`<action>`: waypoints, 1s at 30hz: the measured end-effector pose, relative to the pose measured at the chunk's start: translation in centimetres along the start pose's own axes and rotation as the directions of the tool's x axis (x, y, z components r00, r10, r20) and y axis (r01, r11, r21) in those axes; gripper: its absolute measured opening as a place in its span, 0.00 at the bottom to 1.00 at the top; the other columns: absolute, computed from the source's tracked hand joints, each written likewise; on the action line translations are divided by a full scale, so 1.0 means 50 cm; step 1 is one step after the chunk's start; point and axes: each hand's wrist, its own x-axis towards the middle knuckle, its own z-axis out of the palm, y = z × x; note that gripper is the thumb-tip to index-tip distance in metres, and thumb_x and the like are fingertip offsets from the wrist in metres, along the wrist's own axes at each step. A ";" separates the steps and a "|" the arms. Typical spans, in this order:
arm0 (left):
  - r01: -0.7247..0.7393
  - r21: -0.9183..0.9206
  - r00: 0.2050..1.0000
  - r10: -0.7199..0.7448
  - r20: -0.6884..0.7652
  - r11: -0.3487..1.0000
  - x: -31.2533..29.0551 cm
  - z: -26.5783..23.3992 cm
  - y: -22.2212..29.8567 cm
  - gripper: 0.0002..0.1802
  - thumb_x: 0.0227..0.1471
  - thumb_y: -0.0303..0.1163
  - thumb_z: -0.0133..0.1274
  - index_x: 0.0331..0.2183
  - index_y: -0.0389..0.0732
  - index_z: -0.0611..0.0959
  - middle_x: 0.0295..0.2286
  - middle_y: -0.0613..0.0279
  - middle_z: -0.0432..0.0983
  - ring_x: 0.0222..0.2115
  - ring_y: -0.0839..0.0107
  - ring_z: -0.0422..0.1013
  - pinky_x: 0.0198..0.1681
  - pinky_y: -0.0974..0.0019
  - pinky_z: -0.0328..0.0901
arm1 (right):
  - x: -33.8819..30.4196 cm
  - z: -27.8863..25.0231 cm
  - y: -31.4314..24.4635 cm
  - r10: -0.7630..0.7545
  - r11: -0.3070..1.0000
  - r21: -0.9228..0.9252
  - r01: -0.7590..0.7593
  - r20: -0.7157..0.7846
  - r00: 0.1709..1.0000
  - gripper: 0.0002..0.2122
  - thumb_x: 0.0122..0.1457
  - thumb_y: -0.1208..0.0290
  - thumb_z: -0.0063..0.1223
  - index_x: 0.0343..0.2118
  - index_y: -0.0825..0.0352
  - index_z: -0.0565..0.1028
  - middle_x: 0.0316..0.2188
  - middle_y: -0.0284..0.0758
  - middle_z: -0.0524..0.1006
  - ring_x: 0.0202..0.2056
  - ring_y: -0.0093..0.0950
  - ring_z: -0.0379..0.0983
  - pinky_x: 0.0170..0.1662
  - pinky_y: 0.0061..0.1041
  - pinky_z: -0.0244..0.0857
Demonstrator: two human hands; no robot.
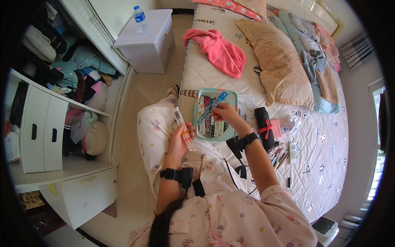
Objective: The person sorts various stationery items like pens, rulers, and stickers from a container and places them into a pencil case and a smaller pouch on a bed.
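Observation:
In my left hand [177, 140] is a long, slim packet [179, 117], white at the top with orange and red lower down, held upright beside the basket. My right hand [224, 113] pinches a slim blue patterned packet [220, 98], slanted above the basket. That shallow mint-green basket [235, 99] sits on the bed edge in front of me. Several slim patterned packets [207, 125] stand side by side inside it, partly hidden by my right hand. What exactly the packets contain I cannot make out.
Right of the basket lie a black roll [262, 123] tied with red ribbon, loose pens [279, 155], a white remote [292, 152] and crumpled clear plastic [292, 124]. Beyond are a pink cloth [218, 51] and tan pillow [284, 66]. A bottle [140, 20] stands on the nightstand [144, 45].

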 end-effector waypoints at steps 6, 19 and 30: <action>-0.086 0.395 0.996 0.094 -0.002 0.915 0.018 -0.017 -0.028 0.10 0.51 0.36 0.45 0.27 0.39 0.72 0.20 0.67 0.66 0.16 0.79 0.61 0.18 0.76 0.57 | 0.070 0.016 0.024 -0.042 0.864 -0.504 0.026 -0.021 0.999 0.11 0.50 0.67 0.49 0.21 0.71 0.74 0.17 0.35 0.74 0.17 0.22 0.70 0.20 0.21 0.64; -0.157 0.965 0.908 0.415 0.058 0.210 0.043 -0.022 -0.077 0.16 0.36 0.30 0.58 0.27 0.36 0.69 0.19 0.54 0.71 0.21 0.61 0.69 0.25 0.62 0.63 | 0.113 0.087 0.078 0.069 0.877 -0.474 -0.077 -0.033 0.997 0.13 0.47 0.66 0.49 0.14 0.71 0.73 0.12 0.37 0.73 0.16 0.26 0.72 0.23 0.26 0.66; -0.084 0.754 0.981 0.188 -0.053 0.652 0.040 -0.005 -0.060 0.10 0.38 0.23 0.53 0.25 0.39 0.68 0.14 0.65 0.66 0.11 0.78 0.63 0.13 0.73 0.58 | 0.158 0.091 0.109 -0.096 0.466 -0.880 0.096 0.058 0.994 0.06 0.29 0.74 0.54 0.12 0.71 0.74 0.17 0.49 0.73 0.24 0.43 0.73 0.30 0.35 0.68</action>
